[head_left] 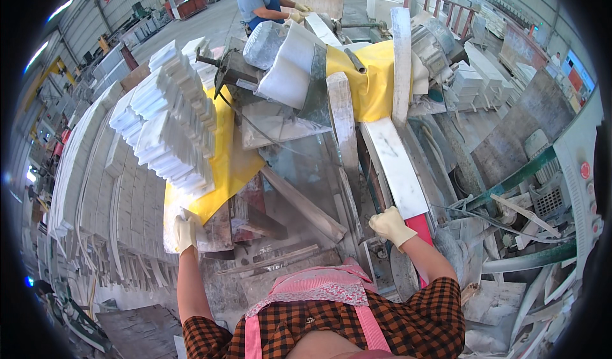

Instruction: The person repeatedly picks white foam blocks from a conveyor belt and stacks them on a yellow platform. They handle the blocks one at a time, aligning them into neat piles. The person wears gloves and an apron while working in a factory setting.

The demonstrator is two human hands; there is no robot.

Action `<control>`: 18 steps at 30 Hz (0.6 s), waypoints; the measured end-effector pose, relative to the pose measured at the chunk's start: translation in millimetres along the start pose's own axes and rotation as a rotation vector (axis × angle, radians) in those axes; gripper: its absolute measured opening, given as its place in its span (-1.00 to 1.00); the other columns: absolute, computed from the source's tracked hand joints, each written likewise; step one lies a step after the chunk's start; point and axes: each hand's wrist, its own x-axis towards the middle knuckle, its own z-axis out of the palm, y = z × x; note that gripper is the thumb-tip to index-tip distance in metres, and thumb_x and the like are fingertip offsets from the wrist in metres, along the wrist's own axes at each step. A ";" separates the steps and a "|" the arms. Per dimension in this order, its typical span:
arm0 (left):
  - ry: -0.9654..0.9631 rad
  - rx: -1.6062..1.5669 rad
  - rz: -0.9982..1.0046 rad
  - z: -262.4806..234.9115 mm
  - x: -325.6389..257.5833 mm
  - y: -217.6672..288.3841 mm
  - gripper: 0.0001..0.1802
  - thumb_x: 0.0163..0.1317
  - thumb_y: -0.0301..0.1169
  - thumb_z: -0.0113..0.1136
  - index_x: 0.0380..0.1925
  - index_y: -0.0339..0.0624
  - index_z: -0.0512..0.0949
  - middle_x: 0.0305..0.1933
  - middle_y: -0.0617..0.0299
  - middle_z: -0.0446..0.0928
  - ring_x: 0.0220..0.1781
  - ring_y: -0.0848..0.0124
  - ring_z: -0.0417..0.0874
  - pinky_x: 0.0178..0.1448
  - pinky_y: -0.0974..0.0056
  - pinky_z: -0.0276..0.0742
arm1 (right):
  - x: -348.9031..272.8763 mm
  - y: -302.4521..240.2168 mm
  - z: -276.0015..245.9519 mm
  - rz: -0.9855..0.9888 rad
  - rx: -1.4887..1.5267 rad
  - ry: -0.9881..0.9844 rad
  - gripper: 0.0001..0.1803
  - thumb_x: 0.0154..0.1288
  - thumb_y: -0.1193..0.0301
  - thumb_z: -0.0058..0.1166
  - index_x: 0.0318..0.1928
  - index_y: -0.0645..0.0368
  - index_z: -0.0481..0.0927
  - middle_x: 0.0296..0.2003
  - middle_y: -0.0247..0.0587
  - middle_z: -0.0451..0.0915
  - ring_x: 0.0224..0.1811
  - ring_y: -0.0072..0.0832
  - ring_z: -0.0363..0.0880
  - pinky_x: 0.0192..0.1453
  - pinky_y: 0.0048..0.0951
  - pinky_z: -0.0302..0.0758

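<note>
Both my hands wear cream gloves. My left hand [185, 233] is closed at the near end of a yellow sheet [224, 179], against a whitish surface; what its fingers hold, if anything, is hidden. Just beyond it rises a tall pile of thin white marble strips [171, 143]. At the right, my right hand [391, 226] is curled, beside the near end of a grey-veined white marble strip [395, 165]. I cannot make out anything inside its fingers. The marble strip lies lengthwise on the machine, its far end under a yellow cover [366, 82], above a red strip [419, 230].
Long stone strips [105, 180] are stacked at the left. A motor [437, 47] and upright boards [401, 66] flank the cover. Wooden bars [303, 205] lie between my hands. Green pipes [529, 257] and a control panel [583, 168] stand right. Another person [260, 5] works beyond the machine.
</note>
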 end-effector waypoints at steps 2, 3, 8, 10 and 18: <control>-0.003 0.014 -0.004 -1.4 -0.6 1.7 -0.56 0.16 -0.32 0.13 -0.04 -0.46 0.55 -0.02 -0.30 0.63 0.05 -0.08 0.66 0.18 0.05 0.49 | 0.2 -0.8 -2.7 0.000 -0.007 0.042 -0.79 0.22 0.29 0.08 -0.56 -0.09 0.64 -0.63 -0.40 0.61 -0.59 -0.35 0.67 -0.43 -0.13 0.49; -0.006 0.014 0.001 -1.7 -0.7 2.0 -0.56 0.16 -0.32 0.13 -0.04 -0.46 0.55 -0.02 -0.30 0.63 0.05 -0.08 0.66 0.18 0.05 0.49 | 0.3 -1.4 -4.7 0.001 -0.013 0.042 -0.79 0.22 0.29 0.08 -0.56 -0.08 0.63 -0.63 -0.40 0.61 -0.60 -0.35 0.67 -0.44 -0.13 0.49; 0.016 0.017 0.004 1.0 1.3 -2.9 -0.54 0.16 -0.31 0.12 -0.04 -0.46 0.55 0.00 -0.31 0.63 0.06 -0.09 0.66 0.18 0.05 0.49 | 1.6 -3.9 -16.1 0.006 -0.045 0.028 -0.86 0.15 0.33 0.14 -0.52 0.00 0.62 -0.63 -0.36 0.61 -0.58 -0.37 0.68 -0.47 -0.17 0.44; 0.008 0.011 0.004 2.5 3.0 -5.7 -0.54 0.16 -0.30 0.12 -0.03 -0.46 0.56 0.00 -0.31 0.63 0.05 -0.10 0.66 0.18 0.05 0.50 | 1.8 -4.4 -18.9 0.012 -0.048 0.026 -0.89 0.12 0.35 0.17 -0.52 0.02 0.61 -0.62 -0.36 0.62 -0.57 -0.38 0.69 -0.46 -0.19 0.41; 0.012 0.021 0.008 4.9 6.7 -10.3 -0.54 0.17 -0.28 0.13 -0.03 -0.43 0.57 -0.01 -0.31 0.64 0.05 -0.11 0.67 0.18 0.05 0.50 | 1.5 -5.2 -19.5 0.004 -0.085 0.076 -0.89 0.09 0.36 0.19 -0.54 0.03 0.59 -0.65 -0.34 0.61 -0.59 -0.39 0.67 -0.47 -0.22 0.39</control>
